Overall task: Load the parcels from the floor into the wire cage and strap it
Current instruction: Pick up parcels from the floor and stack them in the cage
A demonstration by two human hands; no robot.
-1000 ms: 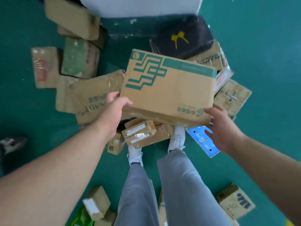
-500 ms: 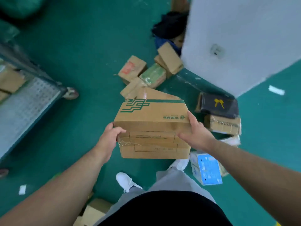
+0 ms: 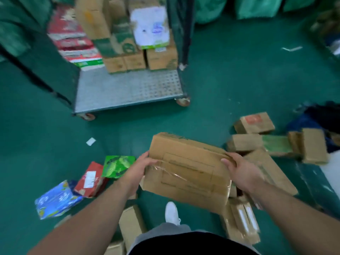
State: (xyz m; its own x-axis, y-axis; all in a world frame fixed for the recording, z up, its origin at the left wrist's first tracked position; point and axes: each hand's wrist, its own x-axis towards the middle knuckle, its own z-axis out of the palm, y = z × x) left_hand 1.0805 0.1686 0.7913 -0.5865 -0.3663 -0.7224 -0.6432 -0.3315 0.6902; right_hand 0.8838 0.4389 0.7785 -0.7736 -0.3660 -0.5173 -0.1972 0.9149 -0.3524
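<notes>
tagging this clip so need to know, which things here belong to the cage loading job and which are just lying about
Job:
cardboard box, gripped by left hand and right hand
wire cage, part loaded
floor parcels: red parcel, green packet, blue packet, brown cartons

Lying about:
paper scrap
white strip
green sacks at the back

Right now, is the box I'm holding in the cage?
No, left hand and right hand hold the box over the floor, short of the cage.
</notes>
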